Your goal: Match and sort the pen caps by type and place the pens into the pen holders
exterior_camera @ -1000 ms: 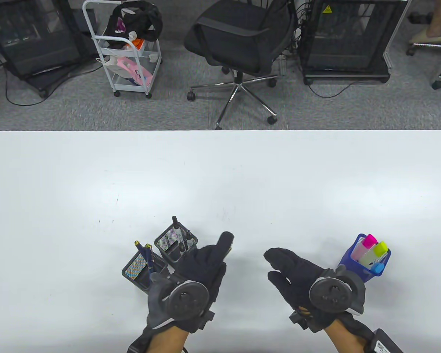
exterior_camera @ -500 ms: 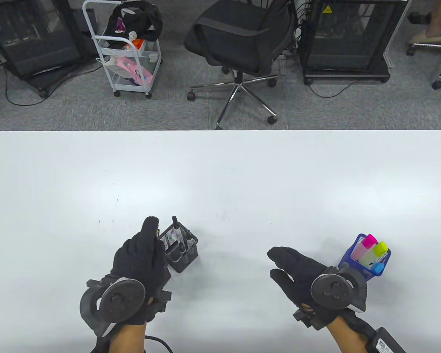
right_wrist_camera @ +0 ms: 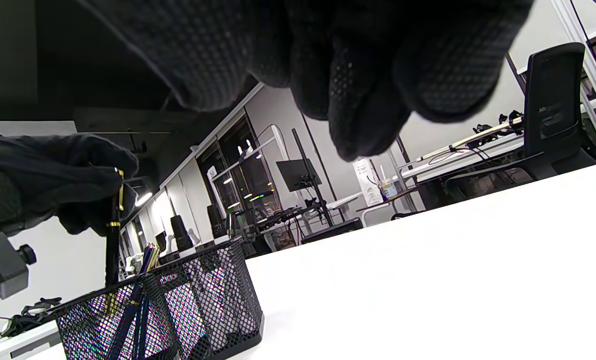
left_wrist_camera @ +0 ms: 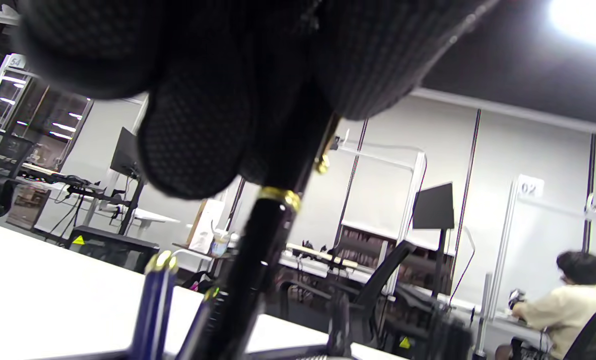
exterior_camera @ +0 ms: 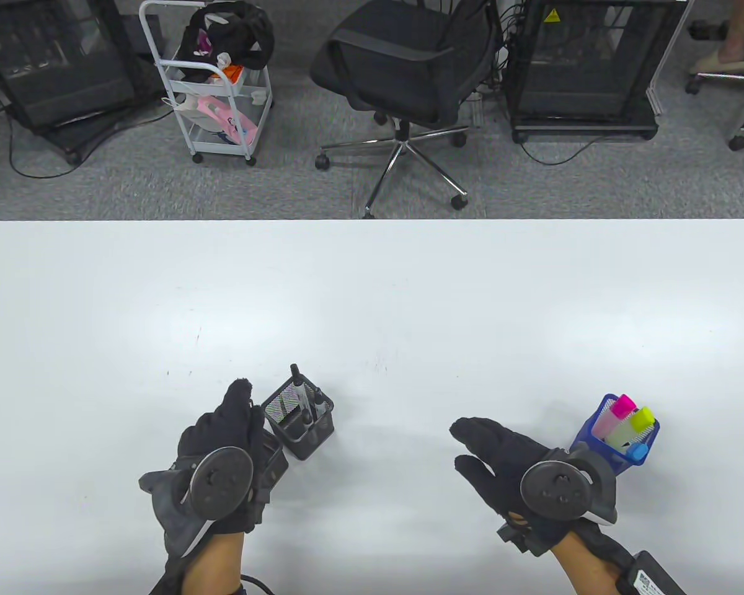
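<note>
My left hand (exterior_camera: 243, 414) grips a black pen with a gold ring (left_wrist_camera: 260, 250) by its upper end. The pen points down into a black mesh holder (right_wrist_camera: 93, 320) that holds blue pens (left_wrist_camera: 153, 305). In the table view this hand hides most of that holder. Just to its right stands a second mesh holder (exterior_camera: 301, 420) with black markers. My right hand (exterior_camera: 471, 443) stays low over the table with relaxed fingers and holds nothing. A blue holder (exterior_camera: 589, 437) with pink, yellow and blue highlighters stands to its right.
The white table (exterior_camera: 372, 297) stretches far beyond the holders. Past its far edge stand an office chair (exterior_camera: 403, 68), a white cart (exterior_camera: 214, 80) and black cabinets. A person sits at a desk in the left wrist view's background.
My left hand carried the black pen from the table's middle leftward over the front-left mesh holder, then lowered it toward that holder. The right hand has barely moved.
</note>
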Demonstrator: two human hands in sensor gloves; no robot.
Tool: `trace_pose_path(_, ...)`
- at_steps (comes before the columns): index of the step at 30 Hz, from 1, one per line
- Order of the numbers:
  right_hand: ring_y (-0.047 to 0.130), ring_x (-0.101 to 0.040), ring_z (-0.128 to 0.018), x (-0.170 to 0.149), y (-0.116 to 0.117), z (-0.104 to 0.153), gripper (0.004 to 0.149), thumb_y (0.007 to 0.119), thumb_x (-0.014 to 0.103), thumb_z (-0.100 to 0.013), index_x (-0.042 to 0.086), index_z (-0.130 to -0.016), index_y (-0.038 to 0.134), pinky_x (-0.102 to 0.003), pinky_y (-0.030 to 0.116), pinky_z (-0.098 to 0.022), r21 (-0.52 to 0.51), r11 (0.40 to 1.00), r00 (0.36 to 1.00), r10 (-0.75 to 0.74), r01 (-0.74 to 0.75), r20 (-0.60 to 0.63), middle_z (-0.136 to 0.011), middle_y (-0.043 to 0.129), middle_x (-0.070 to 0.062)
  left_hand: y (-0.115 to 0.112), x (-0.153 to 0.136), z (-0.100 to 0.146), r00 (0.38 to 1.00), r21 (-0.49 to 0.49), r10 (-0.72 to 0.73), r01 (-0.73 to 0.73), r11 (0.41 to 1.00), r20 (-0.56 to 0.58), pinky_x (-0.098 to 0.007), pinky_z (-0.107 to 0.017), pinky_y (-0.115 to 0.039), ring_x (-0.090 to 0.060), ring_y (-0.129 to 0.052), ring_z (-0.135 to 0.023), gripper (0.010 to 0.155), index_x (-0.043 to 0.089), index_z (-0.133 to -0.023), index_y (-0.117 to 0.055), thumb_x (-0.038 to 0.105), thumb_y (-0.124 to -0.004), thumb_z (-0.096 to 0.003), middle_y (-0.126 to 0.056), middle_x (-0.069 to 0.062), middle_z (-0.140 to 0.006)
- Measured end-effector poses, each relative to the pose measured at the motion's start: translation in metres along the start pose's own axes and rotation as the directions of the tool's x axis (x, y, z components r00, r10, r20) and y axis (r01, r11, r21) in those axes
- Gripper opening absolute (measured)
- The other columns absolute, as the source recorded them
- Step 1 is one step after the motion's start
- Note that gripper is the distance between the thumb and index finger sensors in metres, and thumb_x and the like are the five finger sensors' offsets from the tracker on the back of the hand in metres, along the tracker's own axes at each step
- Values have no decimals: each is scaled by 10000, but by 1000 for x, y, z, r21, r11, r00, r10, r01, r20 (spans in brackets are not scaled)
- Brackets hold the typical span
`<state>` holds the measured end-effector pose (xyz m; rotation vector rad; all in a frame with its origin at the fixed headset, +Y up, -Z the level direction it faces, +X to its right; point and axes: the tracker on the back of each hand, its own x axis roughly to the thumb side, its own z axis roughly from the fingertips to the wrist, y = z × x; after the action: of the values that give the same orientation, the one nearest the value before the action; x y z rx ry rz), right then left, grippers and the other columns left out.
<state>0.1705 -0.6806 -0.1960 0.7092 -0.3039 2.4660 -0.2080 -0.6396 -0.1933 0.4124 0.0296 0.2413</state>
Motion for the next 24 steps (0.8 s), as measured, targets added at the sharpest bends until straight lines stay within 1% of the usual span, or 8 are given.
trace_pose_path(1, 1050, -331, -632, 0, 0, 0, 571, 872, 369, -420, 116, -909, 724, -452, 919, -466, 2, 1000, 1000, 0, 0, 0, -830, 865, -209, -2, 0, 0, 1000, -13, -8, 8, 1000, -3, -528, -346, -906, -311, -1140, -456, 462, 173, -904, -818, 328, -869, -472, -1081, -106, -711)
trace_pose_path(5, 1049, -331, -634, 1, 1, 0, 572, 871, 374, -421, 116, -911, 724, -455, 917, -467, 17, 1000, 1000, 11, -11, 0, -832, 864, -208, -19, 1, -2, 999, -137, -5, -1, 991, -41, -557, -375, -884, -341, -1132, -477, 404, 176, -849, -891, 336, -857, -479, -1091, -139, -695)
trace_pose_path(6, 1050, -330, -633, 0, 1, 0, 572, 870, 375, -421, 116, -911, 724, -455, 917, -467, 20, 1000, 1000, 13, -13, 0, -832, 864, -208, -21, 1, -2, 999, -148, -15, 8, 989, -42, -561, -379, -881, -343, -1132, -478, 401, 176, -843, -905, 336, -859, -477, -1091, -145, -695)
trace_pose_path(9, 1049, -331, -634, 1, 2, 0, 573, 870, 378, -421, 117, -910, 724, -456, 916, -468, 28, 999, 1000, 16, -16, -1, -831, 865, -207, -25, 1, -2, 998, -170, -47, 39, 985, -45, -561, -396, -876, -340, -1122, -503, 396, 180, -826, -933, 347, -858, -474, -1074, -153, -720)
trace_pose_path(14, 1046, -336, -638, 1, 1, 0, 585, 869, 394, -419, 118, -913, 722, -458, 913, -473, 31, 999, 1000, 20, -19, -4, -836, 863, -206, -18, 7, -1, 998, -116, -47, 42, 992, -41, -574, -413, -859, -351, -1090, -538, 409, 182, -842, -920, 352, -848, -477, -1042, -159, -763)
trace_pose_path(20, 1035, -336, -657, 0, 1, 0, 605, 868, 419, -418, 118, -920, 714, -465, 905, -482, 32, 999, 1000, 23, -23, -8, -845, 854, -208, -1, 32, 4, 997, -35, -59, 61, 998, 48, -595, -458, -824, -363, -1035, -614, 491, 175, -916, -850, 400, -832, -480, -973, -174, -843)
trace_pose_path(24, 1019, -344, -678, 0, 2, -1, 632, 866, 451, -415, 118, -927, 704, -476, 891, -499, 33, 999, 1000, 24, -24, -5, -857, 843, -210, -5, 61, 10, 971, -53, -18, 32, 998, 239, -625, -519, -788, -372, -1000, -685, 568, 188, -980, -781, 446, -815, -475, -919, -175, -910)
